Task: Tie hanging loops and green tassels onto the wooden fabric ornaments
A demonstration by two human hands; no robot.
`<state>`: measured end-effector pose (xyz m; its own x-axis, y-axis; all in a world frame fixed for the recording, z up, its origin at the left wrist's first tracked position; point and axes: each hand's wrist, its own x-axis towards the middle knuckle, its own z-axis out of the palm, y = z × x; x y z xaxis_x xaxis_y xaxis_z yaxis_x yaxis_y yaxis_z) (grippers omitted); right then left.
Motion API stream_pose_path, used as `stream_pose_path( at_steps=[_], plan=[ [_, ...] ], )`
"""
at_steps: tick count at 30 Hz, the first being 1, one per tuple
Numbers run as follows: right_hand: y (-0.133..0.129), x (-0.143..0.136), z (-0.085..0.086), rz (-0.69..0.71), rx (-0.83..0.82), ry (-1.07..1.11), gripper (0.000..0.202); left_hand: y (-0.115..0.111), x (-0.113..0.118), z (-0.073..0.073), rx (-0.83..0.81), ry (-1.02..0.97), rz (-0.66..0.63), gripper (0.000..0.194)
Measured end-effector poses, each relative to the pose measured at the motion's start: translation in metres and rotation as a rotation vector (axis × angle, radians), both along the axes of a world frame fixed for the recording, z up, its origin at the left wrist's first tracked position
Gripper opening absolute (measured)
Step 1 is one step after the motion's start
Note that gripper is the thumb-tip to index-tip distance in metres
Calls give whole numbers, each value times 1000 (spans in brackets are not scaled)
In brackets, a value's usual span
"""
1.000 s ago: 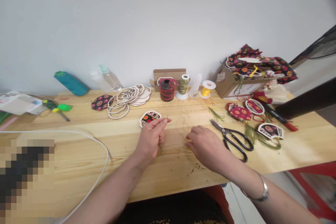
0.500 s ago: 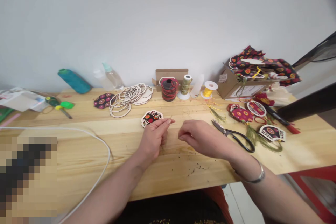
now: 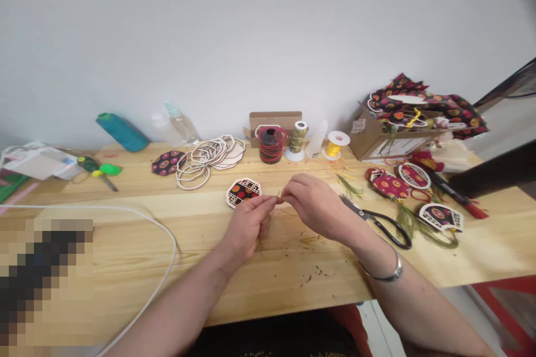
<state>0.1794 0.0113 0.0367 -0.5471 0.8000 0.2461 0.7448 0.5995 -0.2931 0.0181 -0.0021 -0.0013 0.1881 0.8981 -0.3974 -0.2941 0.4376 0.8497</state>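
Observation:
Over the middle of the wooden table, my left hand is closed in a pinch on thin thread, with a few strands showing at its fingertips and below the palm. The fingers of my right hand are pinched together and meet the left fingertips at the same thread. Just behind my left hand lies a wooden-framed ornament with dark flowered fabric, partly covered by the fingers. To the right of my right hand rest black-handled scissors, blades towards the hand.
Behind stand a dark red thread spool, a green thread spool and a yellow spool. Cut-out wooden frames are piled left of them. Tasselled ornaments and a carton of fabric pieces are right. A white cable curves at left.
My right hand has moved left and up, and its fingers now meet my left fingertips at the thread. The left hand has stayed almost where it was. The view has shifted slightly.

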Motion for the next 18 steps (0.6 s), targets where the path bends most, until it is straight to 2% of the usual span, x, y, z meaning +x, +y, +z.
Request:
stream_pose_path(
  at_steps=[4,8,13,18],
  plan=[
    [3,5,-4,92,252,-133,17,1,0,-1,-4,4,19,29],
    [4,7,-3,182,410,-196,19,2,1,0,-14,-13,37,25],
    [1,6,-2,225,497,-285,19,4,-2,-2,-40,-59,55,23],
    [1,6,-3,224,508,-319,18,7,-8,-2,17,-80,210,24]
  ],
)
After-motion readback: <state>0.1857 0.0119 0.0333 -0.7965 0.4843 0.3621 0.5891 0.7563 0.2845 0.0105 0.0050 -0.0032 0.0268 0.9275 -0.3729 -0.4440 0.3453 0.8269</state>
